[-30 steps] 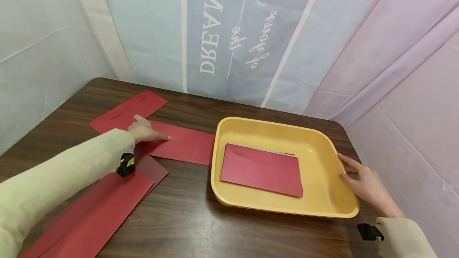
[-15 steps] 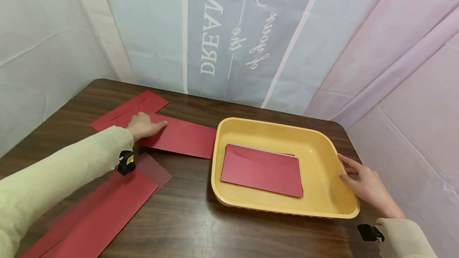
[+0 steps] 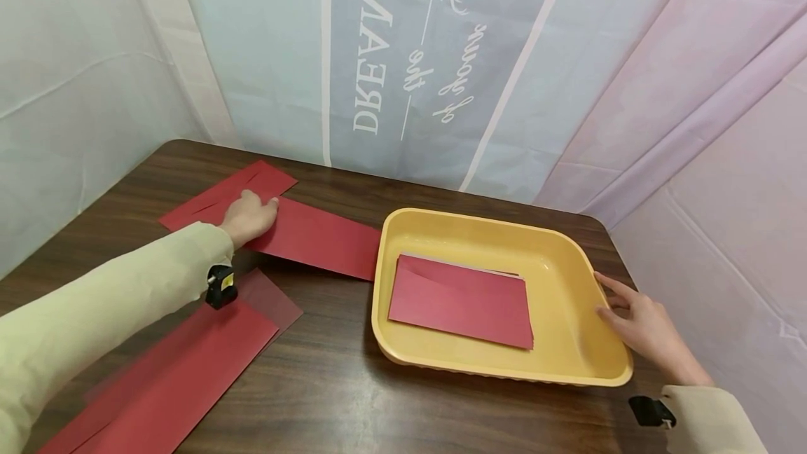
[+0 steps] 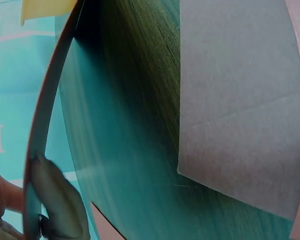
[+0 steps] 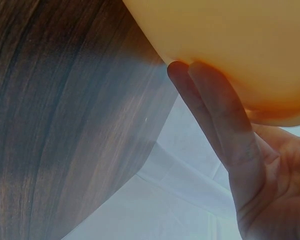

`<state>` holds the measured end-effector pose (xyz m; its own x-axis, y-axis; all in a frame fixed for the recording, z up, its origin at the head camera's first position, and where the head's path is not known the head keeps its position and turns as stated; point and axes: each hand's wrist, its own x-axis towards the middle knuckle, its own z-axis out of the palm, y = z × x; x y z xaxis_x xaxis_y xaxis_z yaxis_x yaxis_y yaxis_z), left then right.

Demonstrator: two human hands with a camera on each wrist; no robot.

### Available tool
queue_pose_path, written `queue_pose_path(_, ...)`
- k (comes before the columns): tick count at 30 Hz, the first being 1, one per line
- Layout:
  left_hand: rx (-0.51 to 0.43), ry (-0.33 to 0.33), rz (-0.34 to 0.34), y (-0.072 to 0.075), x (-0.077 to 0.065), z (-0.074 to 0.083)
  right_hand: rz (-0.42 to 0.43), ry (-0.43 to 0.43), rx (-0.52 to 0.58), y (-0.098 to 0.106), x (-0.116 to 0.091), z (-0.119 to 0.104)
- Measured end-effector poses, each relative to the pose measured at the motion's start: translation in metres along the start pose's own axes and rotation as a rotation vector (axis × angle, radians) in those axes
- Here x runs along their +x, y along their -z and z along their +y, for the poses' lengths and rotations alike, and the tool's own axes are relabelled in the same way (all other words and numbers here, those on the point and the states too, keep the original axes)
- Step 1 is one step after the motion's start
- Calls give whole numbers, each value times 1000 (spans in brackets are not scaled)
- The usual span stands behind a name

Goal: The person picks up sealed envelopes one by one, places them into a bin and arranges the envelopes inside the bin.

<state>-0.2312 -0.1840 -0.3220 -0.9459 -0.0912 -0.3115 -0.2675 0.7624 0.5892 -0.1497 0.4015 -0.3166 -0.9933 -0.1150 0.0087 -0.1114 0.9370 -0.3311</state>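
Red envelope (image 3: 324, 238) | long axis rightward | left hand (image 3: 249, 218) pinching it | right hand (image 3: 644, 328) gripping basin (image 3: 557, 328)

Head view from above, facing forward and down, close wrist views, yellow tray (image 3: 561, 307) probably shared.

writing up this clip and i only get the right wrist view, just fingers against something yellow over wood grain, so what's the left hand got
Observer: The left hand holds a red sheet, thumb on one face and fingers on the other.
Operator: ok and is there anything inside the yellow tub, i only see its outside
Observer: Yes, in the head view a stack of red sheets lies flat in it, toward the side nearer the left hand.
Operator: any others out on the table
Observer: Yes, longer red sheets lie at the near left, partly hidden by the left sleeve.
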Motion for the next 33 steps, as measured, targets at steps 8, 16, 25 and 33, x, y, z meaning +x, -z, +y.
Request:
queue_pose_path(8, -6, -61, 27, 2, 1, 0, 0, -1, 3, 0, 0, 0)
queue_pose_path(16, -15, -43, 71, 9, 1, 2, 1, 1, 4, -1, 0, 1)
queue_pose_path(25, -85, 14, 169, 14, 2, 1, -9, -12, 7, -1, 0, 0)
queue_pose_path(33, -141, 48, 220, 18, 1, 1, 5, 2, 10, -1, 0, 1)
